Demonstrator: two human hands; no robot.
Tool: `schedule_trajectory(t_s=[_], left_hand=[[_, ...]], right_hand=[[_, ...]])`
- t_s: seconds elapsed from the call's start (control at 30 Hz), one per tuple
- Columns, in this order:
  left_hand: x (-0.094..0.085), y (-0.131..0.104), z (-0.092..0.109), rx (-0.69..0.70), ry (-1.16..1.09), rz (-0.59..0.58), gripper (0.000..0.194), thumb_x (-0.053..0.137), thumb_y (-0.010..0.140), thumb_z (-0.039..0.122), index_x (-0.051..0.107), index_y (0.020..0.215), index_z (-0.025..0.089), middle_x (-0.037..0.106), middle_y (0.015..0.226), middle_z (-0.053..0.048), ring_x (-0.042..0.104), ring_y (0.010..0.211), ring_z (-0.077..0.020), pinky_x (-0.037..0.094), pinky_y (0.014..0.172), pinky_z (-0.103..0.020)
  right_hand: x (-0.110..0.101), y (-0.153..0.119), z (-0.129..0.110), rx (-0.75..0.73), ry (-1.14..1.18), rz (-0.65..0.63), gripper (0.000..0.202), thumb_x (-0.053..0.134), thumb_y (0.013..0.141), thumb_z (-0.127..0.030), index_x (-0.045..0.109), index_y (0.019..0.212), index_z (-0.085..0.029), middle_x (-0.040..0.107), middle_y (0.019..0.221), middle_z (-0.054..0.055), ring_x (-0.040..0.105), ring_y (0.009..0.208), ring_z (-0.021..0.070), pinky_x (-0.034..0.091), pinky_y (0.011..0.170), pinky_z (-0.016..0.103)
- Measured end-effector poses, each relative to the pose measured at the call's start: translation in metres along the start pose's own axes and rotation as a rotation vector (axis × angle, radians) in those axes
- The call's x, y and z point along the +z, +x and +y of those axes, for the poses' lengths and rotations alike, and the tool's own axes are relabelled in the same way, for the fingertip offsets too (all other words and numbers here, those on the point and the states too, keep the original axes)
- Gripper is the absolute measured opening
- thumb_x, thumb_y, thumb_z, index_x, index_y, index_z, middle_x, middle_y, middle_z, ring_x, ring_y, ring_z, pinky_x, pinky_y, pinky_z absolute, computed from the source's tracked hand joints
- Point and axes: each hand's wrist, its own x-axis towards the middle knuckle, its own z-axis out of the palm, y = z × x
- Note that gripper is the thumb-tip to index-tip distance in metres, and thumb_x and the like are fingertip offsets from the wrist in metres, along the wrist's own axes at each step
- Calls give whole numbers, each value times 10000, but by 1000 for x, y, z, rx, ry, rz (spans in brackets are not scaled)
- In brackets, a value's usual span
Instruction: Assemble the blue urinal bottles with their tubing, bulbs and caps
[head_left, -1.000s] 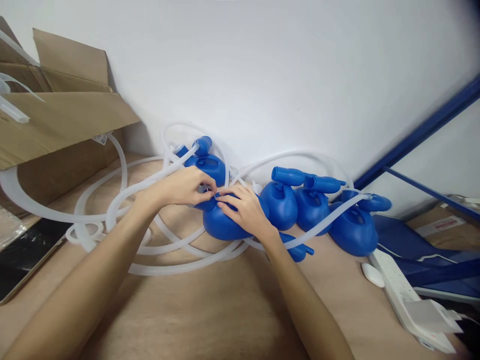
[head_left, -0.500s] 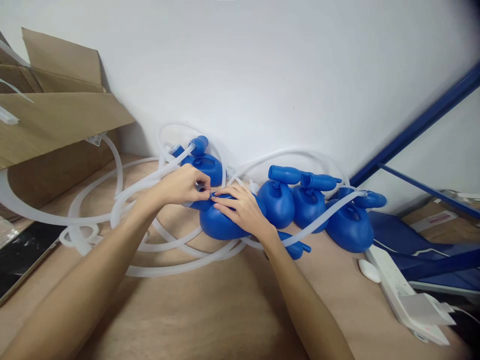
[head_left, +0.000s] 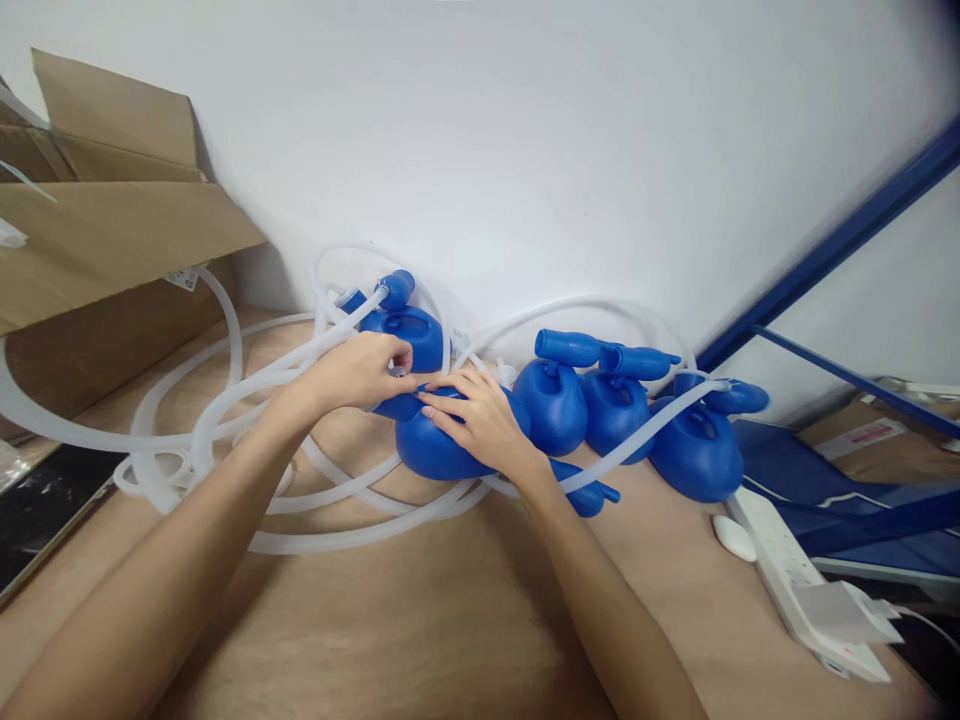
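Note:
A blue plastic urinal bottle (head_left: 435, 450) lies on the table in front of me, its neck pointing left. My left hand (head_left: 367, 370) is closed in a pinch at that neck, thumb and index finger pressed together. What sits between those fingertips is too small and covered to make out. From the right, my right hand (head_left: 480, 415) grips the top of the same bottle, its fingertips close to the left ones. Behind my left hand stands another blue bottle (head_left: 420, 345) with a clear hose (head_left: 322, 345) fitted to its blue end piece (head_left: 397, 288).
Several more blue bottles (head_left: 551, 410) stand along the wall to the right, some with blue spouts on top. Loose hoses (head_left: 330, 543) coil over the table at left, beside a cardboard box (head_left: 127, 235). A power strip (head_left: 795, 580) and a white mouse (head_left: 733, 538) lie at right.
My left fingertips have shifted slightly and the thumb has closed in at the bottle's neck. My right hand keeps its hold on the bottle. The view has moved a little.

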Motion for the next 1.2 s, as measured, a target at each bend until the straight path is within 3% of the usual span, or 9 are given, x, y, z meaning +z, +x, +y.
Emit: schedule_trajectory(t_s=[0.17, 0.3, 0.43, 0.57, 0.7, 0.83, 0.9, 1.03, 1.2], left_hand=[[0, 0, 5, -12, -22, 10, 317, 597, 879, 488, 676, 798, 192, 725, 753, -34, 621, 665, -180, 411, 631, -280], [-15, -9, 12, -48, 56, -106, 497, 566, 924, 600, 745, 1148, 194, 782, 960, -79, 696, 833, -236, 444, 697, -283], [-41, -28, -2, -232, 125, -273, 883, 741, 764, 709, 577, 1504, 257, 757, 1228, -112, 714, 1046, -312, 481, 764, -287], [-66, -45, -39, -335, 194, -261, 605, 665, 876, 516, 620, 1423, 261, 747, 1191, -84, 703, 958, -262, 471, 756, -270], [-84, -55, -48, -342, 265, -15, 408, 576, 930, 541, 697, 1142, 214, 734, 967, -40, 651, 830, -229, 424, 713, -276], [-91, -61, -14, -362, 144, 445, 344, 609, 883, 431, 727, 1121, 213, 670, 794, 25, 611, 741, -178, 429, 742, -273], [-89, -61, 3, -319, -39, 595, 353, 632, 866, 415, 748, 1129, 210, 674, 766, 37, 628, 718, -159, 458, 737, -264], [-77, -53, 17, -202, -301, 540, 345, 698, 833, 469, 752, 978, 162, 686, 721, 12, 648, 705, -170, 487, 671, -265], [-59, -32, 10, -138, -405, 236, 441, 733, 783, 552, 738, 977, 157, 763, 890, -55, 686, 841, -224, 542, 788, -333]], right_hand=[[-1, 2, 0, 27, 7, -27, 302, 546, 1094, -378, 778, 1259, -277, 736, 1367, 54, 632, 1254, 265, 465, 1066, 489], [-12, 1, 1, 23, 39, -90, 347, 557, 1087, -373, 704, 1382, -263, 668, 1477, 79, 586, 1368, 268, 426, 1171, 503], [-29, -6, 13, 210, -5, -109, 695, 729, 927, -614, 597, 1513, -263, 651, 1460, 134, 551, 1405, 375, 385, 1199, 624], [-40, -11, 33, 354, 180, -107, 506, 773, 927, -492, 708, 1365, -246, 723, 1239, 105, 677, 1206, 322, 519, 1073, 519], [-55, -10, 40, 416, 305, 188, 325, 792, 912, -390, 778, 1211, -262, 743, 1152, 69, 701, 1107, 280, 535, 1058, 465], [-80, -11, 36, 502, 310, 531, 354, 836, 852, -411, 792, 1169, -260, 757, 1201, 61, 690, 1156, 276, 514, 1108, 472], [-92, -13, 35, 532, 364, 693, 360, 849, 830, -429, 791, 1144, -261, 773, 1177, 42, 699, 1139, 262, 525, 1103, 469], [-113, -23, 37, 596, 538, 973, 446, 831, 805, -608, 778, 1080, -261, 772, 993, 12, 725, 967, 235, 607, 959, 452], [-123, -32, 43, 573, 703, 1082, 435, 768, 854, -671, 772, 1025, -271, 752, 989, 27, 727, 969, 223, 632, 880, 407]])
